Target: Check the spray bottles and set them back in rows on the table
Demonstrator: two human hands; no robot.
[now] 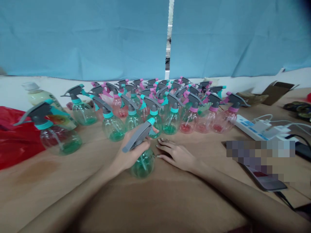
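My left hand (130, 153) is wrapped round the neck of a green spray bottle (143, 163) with a grey trigger head, which stands on the brown table (170, 200). Just to its right, my right hand (176, 153) lies flat on the table, fingers stretched out beside the bottle and holding nothing. Behind both hands stands a crowd of several green and pink spray bottles (155, 106) with grey triggers and teal or pink collars.
A larger spray bottle (57, 134) stands at the left beside a red plastic bag (14, 139) and a capped drink bottle (40, 95). At the right lie a white power strip (252, 127) with cables, a phone (266, 179) and an open cardboard box (275, 92). A blue curtain hangs behind.
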